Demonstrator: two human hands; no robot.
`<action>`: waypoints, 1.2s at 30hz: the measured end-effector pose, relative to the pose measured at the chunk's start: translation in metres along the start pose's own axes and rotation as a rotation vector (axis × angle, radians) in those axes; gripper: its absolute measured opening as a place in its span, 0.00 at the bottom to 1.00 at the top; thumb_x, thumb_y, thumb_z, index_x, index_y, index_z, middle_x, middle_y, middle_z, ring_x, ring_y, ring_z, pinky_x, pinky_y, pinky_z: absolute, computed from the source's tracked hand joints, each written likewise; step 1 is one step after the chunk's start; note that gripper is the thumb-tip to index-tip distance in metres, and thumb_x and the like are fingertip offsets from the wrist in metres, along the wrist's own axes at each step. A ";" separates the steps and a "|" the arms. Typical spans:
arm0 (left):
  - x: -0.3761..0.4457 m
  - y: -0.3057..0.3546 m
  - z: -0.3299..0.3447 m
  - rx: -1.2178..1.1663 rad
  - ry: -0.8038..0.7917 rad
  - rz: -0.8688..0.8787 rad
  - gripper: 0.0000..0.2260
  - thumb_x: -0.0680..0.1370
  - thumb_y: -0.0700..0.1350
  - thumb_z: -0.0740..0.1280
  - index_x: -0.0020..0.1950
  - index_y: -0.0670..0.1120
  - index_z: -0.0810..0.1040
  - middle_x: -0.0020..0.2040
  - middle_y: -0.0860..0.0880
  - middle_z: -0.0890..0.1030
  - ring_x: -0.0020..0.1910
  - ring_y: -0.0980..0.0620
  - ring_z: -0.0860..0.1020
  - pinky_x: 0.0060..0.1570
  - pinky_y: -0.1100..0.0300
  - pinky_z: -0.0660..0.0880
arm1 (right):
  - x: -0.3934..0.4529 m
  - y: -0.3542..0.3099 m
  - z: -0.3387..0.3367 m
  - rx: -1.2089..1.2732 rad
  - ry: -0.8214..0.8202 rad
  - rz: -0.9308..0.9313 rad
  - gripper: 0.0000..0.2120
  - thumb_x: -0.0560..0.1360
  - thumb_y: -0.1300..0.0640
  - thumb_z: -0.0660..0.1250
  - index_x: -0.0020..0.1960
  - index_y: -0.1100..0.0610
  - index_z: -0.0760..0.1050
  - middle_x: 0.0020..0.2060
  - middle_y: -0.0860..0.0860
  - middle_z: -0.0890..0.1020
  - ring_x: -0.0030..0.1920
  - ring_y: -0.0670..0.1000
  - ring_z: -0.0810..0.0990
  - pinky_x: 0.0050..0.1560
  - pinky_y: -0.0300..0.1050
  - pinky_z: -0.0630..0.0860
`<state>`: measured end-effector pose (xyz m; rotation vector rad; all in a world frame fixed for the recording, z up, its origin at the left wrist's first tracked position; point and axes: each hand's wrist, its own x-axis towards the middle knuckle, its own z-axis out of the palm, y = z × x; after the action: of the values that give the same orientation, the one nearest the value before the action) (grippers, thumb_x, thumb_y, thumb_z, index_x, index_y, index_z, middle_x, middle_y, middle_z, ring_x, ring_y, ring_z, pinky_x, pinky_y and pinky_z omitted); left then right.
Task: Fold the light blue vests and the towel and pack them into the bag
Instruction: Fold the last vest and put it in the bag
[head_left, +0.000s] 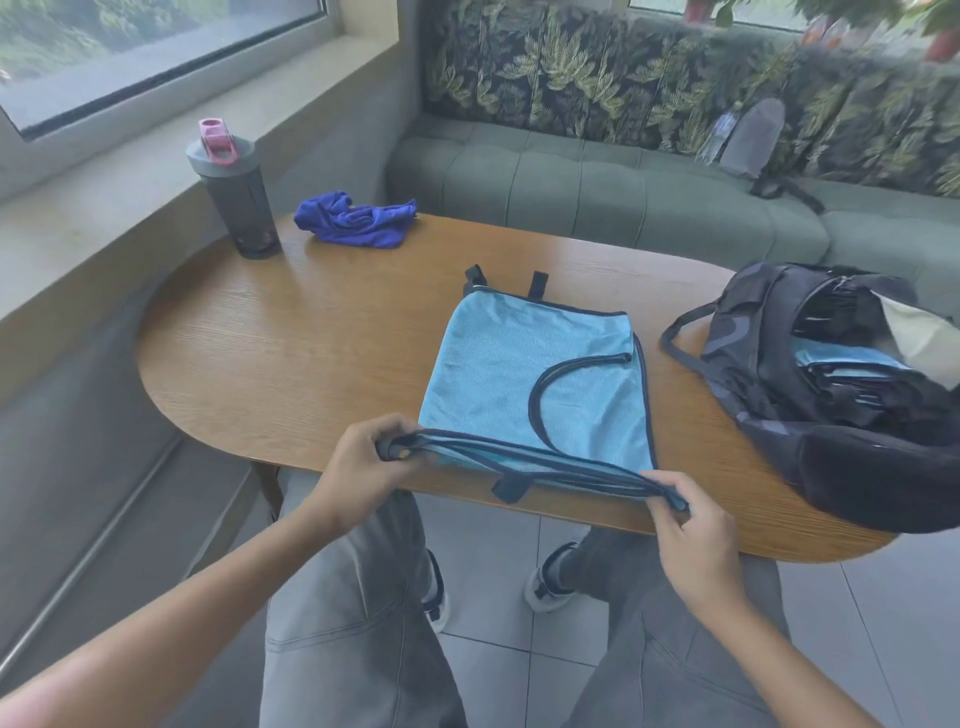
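Both hands pinched the light blue vest (535, 379), left hand (358, 467) and right hand (685, 525) gripping its near hem's corners, seemingly to fold it. The backpack (831, 384) gaped just beyond the right hand

Soft daylight from the window (156, 47) — edges bowed, slightly blurred

A vest (524, 374) lies mid-worktop (311, 353), its near edge at the front rim. The bag (841, 384) sits to its right (more vests inside). Far left stand a bottle (234, 197) and, beside it, the towel (356, 218).
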<state>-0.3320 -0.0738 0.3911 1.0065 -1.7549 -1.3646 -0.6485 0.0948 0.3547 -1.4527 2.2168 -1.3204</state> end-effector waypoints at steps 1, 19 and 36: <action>0.002 0.003 0.000 -0.022 -0.005 0.007 0.07 0.75 0.31 0.74 0.45 0.43 0.84 0.39 0.54 0.85 0.39 0.61 0.79 0.42 0.69 0.72 | 0.002 -0.004 0.000 0.041 0.019 0.038 0.11 0.78 0.65 0.69 0.51 0.49 0.81 0.43 0.39 0.83 0.41 0.52 0.79 0.37 0.30 0.69; 0.069 0.045 -0.032 0.089 -0.275 -0.160 0.06 0.76 0.40 0.75 0.40 0.40 0.83 0.34 0.47 0.78 0.36 0.53 0.78 0.40 0.56 0.79 | 0.055 -0.032 -0.006 0.152 0.107 0.164 0.03 0.82 0.55 0.65 0.51 0.50 0.77 0.43 0.43 0.83 0.46 0.41 0.81 0.45 0.41 0.75; 0.254 0.026 -0.013 0.430 -0.374 -0.483 0.08 0.78 0.44 0.74 0.52 0.40 0.83 0.41 0.45 0.87 0.40 0.49 0.87 0.35 0.62 0.77 | 0.218 0.017 0.033 -0.109 -0.022 0.226 0.20 0.82 0.49 0.65 0.69 0.59 0.72 0.63 0.53 0.79 0.65 0.55 0.75 0.56 0.44 0.68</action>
<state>-0.4426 -0.3005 0.4342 1.5671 -2.2446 -1.5759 -0.7513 -0.0984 0.3880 -1.1994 2.3883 -1.1228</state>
